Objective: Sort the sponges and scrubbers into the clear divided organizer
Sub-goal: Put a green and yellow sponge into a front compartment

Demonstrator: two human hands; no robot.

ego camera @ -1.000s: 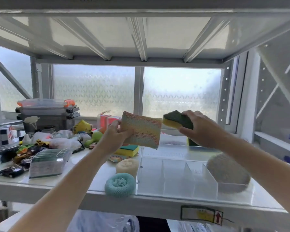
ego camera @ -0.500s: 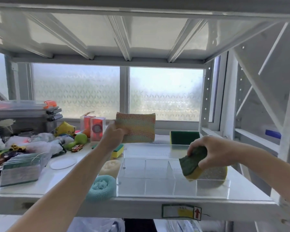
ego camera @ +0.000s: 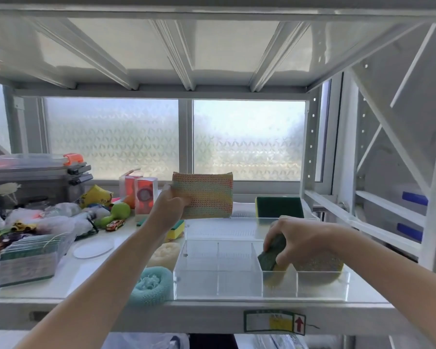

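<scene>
White metal shelving under a frosted window carries the clear divided organizer. The right hand, its grip closed on a green-and-yellow sponge, lowers it into a front compartment; tilting it upright should clear the dividers. The left hand grips a woven multicolour scrubber above the shelf.

The organizer sits at the shelf's front edge. A knitted scrubber lies just left of it, a round sponge behind that. A block sponge stands behind the organizer. Toys crowd the shelf's left.
</scene>
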